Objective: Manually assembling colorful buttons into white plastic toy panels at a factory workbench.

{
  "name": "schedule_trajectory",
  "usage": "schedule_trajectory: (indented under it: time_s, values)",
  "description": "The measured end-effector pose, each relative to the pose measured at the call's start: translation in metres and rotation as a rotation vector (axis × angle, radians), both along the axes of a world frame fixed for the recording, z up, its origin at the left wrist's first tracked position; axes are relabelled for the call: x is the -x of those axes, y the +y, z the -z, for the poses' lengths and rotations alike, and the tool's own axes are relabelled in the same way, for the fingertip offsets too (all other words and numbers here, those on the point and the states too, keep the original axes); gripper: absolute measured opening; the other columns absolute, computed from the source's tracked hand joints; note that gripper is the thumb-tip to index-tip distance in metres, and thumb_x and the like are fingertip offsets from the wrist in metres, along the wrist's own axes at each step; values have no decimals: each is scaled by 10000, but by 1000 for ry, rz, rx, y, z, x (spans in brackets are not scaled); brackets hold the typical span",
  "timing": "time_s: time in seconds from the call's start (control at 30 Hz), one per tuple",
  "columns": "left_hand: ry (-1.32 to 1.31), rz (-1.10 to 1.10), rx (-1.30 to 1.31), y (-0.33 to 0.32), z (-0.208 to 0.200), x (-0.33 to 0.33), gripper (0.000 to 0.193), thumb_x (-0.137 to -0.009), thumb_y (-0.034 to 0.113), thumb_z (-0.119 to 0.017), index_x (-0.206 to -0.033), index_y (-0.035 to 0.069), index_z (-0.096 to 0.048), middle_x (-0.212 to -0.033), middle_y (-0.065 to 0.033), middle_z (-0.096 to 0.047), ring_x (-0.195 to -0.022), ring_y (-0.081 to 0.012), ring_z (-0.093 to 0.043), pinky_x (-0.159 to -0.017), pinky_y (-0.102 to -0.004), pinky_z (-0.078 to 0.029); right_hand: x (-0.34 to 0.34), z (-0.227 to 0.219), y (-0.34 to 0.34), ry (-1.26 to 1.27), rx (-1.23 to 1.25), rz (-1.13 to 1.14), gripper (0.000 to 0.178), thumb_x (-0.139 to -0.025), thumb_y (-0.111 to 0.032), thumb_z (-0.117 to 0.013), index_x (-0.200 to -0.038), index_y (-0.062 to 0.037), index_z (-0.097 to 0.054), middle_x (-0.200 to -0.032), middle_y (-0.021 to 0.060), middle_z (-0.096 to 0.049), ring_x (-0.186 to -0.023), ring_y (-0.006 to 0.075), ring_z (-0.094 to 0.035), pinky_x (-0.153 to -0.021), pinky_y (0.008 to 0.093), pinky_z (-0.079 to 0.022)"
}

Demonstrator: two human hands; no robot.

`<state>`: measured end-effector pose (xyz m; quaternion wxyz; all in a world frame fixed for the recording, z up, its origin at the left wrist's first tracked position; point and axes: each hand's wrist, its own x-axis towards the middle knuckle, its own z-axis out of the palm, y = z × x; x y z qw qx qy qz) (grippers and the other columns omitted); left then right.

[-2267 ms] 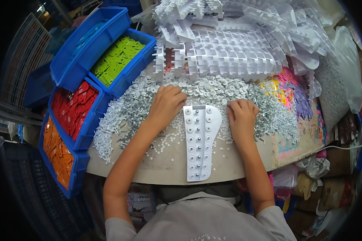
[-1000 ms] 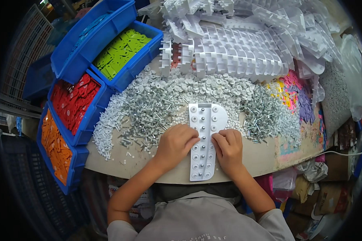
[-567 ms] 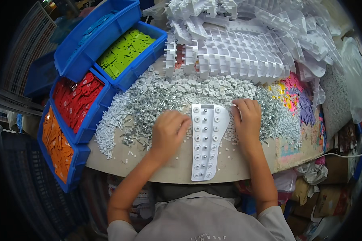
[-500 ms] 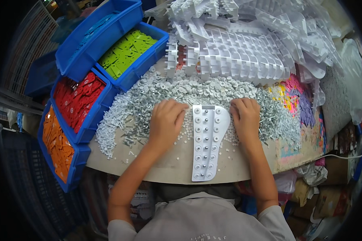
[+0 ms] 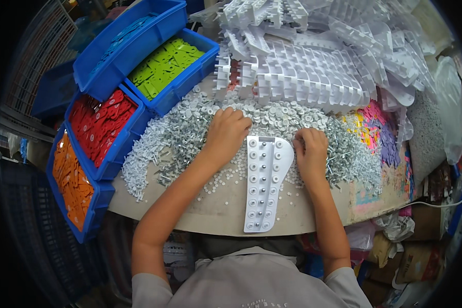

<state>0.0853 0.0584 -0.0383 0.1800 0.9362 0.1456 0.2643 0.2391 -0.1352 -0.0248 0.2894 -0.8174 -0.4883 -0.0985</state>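
A white plastic tray-like piece [image 5: 262, 185] lies lengthwise in front of me, with rows of round white caps along both sides and small metal rivet heads down its middle channel. My left hand [image 5: 225, 134] reaches over the pile of white round caps [image 5: 280, 114], its fingers curled down and closed at the near side; whatever they pinch is hidden. Beside the piece's upper right edge, my right hand [image 5: 311, 149] has its fingers bent together, and I cannot make out what is in them. Metal rivets [image 5: 187, 141] lie heaped left of the left hand.
Blue bins hold red parts [image 5: 102, 123], orange parts [image 5: 72, 179], green parts [image 5: 164, 64] and blue parts [image 5: 120, 41] on the left. White moulded plastic pieces [image 5: 308, 74] are stacked at the back. Pink and purple parts [image 5: 382, 128] lie at the right.
My left hand has moved up and to the right, from beside the white piece onto the caps. The right hand has stayed almost in place, its fingers slightly lower.
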Motion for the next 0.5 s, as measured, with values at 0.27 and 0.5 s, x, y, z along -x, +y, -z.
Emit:
schedule_trajectory:
  time_s: [0.27, 0.5]
  values:
    - [-45, 0, 36, 0, -1, 8, 107, -783, 65, -731, -868, 84, -669, -857, -38, -631, -884, -258, -568, -840, -383, -411, 35, -38, -23, 476, -70, -82, 86, -818, 17, -677, -889, 10, -628, -873, 87, -628, -842, 214, -585, -790, 329, -464]
    - [-74, -67, 313, -39, -39, 60, 89, -816, 71, -721, -901, 59, -696, -878, -64, -679, -883, -250, -595, -873, -378, -425, 67, -47, -49, 732, 93, -264, 81, -849, -26, -694, -920, 5, -670, -877, 79, -650, -852, 209, -585, -779, 318, -461]
